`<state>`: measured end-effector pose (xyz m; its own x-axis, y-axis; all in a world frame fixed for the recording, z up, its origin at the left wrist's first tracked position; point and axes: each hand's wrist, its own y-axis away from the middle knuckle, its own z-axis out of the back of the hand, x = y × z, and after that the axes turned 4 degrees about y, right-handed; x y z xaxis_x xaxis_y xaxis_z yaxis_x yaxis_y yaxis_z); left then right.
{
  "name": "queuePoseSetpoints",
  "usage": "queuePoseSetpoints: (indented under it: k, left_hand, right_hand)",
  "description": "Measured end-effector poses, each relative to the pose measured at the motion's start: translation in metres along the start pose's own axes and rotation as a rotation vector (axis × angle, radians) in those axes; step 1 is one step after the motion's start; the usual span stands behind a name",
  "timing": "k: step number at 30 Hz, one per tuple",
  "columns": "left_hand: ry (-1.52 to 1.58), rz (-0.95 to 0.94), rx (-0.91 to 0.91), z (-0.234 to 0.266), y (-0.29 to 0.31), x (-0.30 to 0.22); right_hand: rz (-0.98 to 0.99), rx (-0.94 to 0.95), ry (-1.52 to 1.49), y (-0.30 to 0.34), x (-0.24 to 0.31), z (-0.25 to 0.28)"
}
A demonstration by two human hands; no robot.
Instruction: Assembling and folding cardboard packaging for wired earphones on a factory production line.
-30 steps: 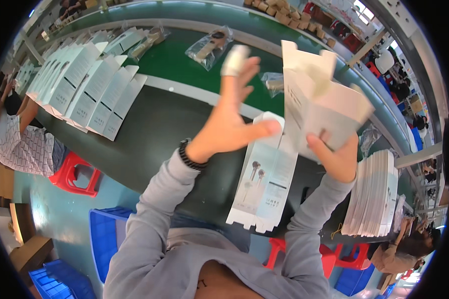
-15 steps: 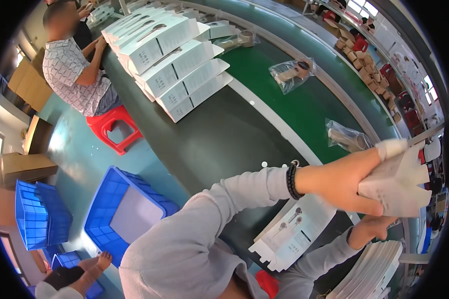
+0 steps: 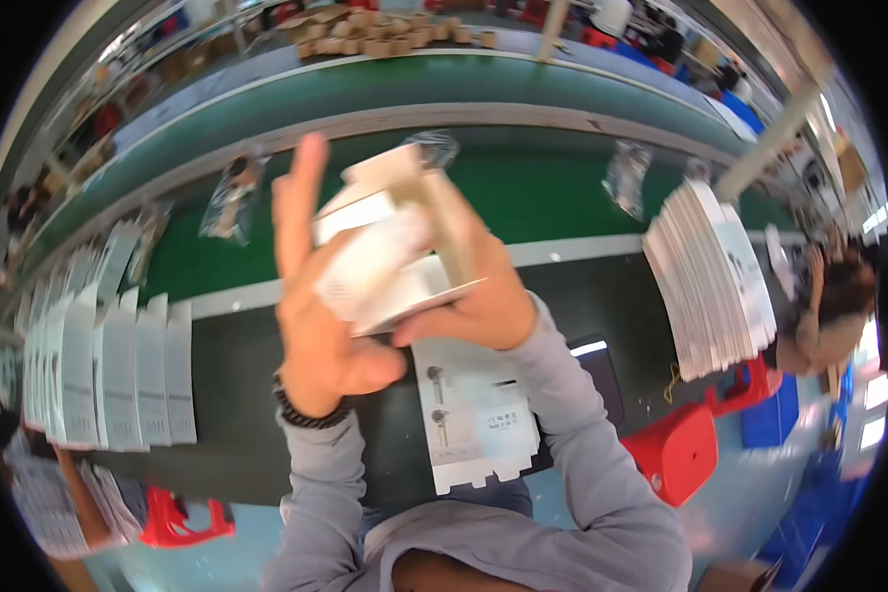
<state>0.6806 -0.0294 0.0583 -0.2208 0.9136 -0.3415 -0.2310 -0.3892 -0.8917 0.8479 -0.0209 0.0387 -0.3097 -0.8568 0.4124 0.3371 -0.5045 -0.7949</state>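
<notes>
The flat printed carton (image 3: 479,414) lies on the dark worktop (image 3: 237,405), in front of the person, and serves as the landmark here. Just beyond it, a white open carton (image 3: 419,296) is held up in the air, its mouth showing a pale inside. The right hand (image 3: 488,301) grips this open carton from its right side, with the thumb along the lower edge. The left hand (image 3: 316,321) is at its left side, thumb out and some fingers raised and spread; blur hides how far it touches the carton.

To the right of the flat printed carton lies a dark slab (image 3: 602,380), with the right forearm between them. Farther right is a thick stack of flat cartons (image 3: 705,286), and nearer the person on that side is a red stool (image 3: 673,459). Well to the left of the landmark, a row of white cartons (image 3: 118,375) stands side by side. Beyond it runs a green belt (image 3: 533,187) bearing a bagged item (image 3: 230,205) to the left and another clear bag (image 3: 627,178) to the right.
</notes>
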Motion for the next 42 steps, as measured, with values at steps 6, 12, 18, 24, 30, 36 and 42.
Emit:
queuePoseSetpoints:
  k: [6, 12, 18, 24, 30, 36, 42]
  left_hand:
    - [-0.011, 0.112, 0.029, 0.014, -0.002, -0.004]
    - [0.058, -0.172, -0.314, -0.013, 0.008, 0.001]
    - [0.024, -0.227, -0.365, -0.029, 0.006, -0.013]
    - [-0.161, -0.253, -0.209, -0.02, 0.002, -0.008]
    - [0.021, -0.3, -0.202, -0.033, -0.002, 0.001]
    - [0.075, -0.348, -0.163, -0.021, -0.002, 0.003]
    - [0.087, -0.35, -0.091, -0.014, -0.004, 0.012]
  right_hand:
    - [0.163, -0.128, 0.304, -0.003, 0.004, -0.015]
    - [0.12, -0.212, 0.328, 0.007, 0.012, -0.003]
    - [0.099, -0.426, -0.182, 0.007, 0.02, -0.009]
    - [0.026, -0.399, -0.35, 0.001, 0.026, -0.001]
    - [-0.178, -0.255, -0.524, 0.01, 0.025, 0.012]
    - [-0.162, -0.114, -0.612, 0.01, 0.019, 0.003]
    - [-0.4, -0.045, -0.773, 0.005, 0.028, 0.011]
